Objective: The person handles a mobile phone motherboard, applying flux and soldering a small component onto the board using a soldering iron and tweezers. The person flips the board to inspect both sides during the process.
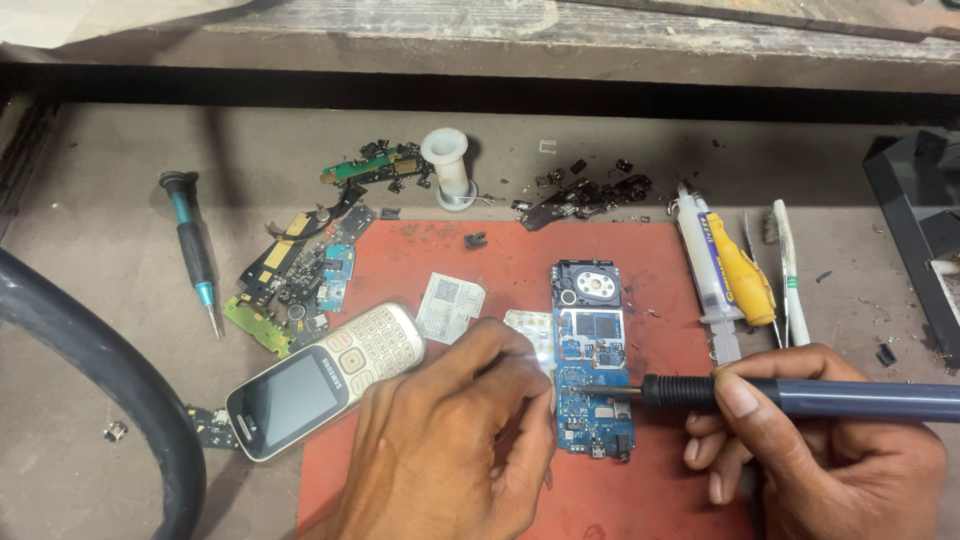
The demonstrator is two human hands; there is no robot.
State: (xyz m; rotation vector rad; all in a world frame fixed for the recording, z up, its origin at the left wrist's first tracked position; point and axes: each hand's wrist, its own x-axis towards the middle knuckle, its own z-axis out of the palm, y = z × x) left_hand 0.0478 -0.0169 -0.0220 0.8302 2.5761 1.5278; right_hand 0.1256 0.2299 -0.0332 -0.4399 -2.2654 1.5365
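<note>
1. the right hand (820,440) is wrapped around the dark blue handle of a soldering iron (800,395), gripped like a pen, with its fine tip lying across the blue circuit board (592,375) about halfway down its length.

2. the left hand (450,440) sits just to the left of the board, fingers curled down against the board's left edge as if pinning it; whether they pinch something small there i cannot tell, since the knuckles hide the fingertips.

3. the board lies flat on the red mat (400,260), stripped out of its shell, the round speaker end pointing away from the person.

4. to do this well, i'd say keep the heel of the right hand planted on the mat so the tip doesn't wander onto neighbouring parts, and let the tip rest only briefly on one joint.

5. the left fingers are very near the hot tip; holding the board by its edge, further from the joint, looks safer.

6. the silver keypad phone (320,385) lies at the mat's left edge, touching the left wrist area, so a nudge could shift it.

7. the flux syringe (708,270) and tweezers (755,270) lie just beyond the iron, within easy reach; a screwdriver (195,250) lies well apart on the left.
</note>
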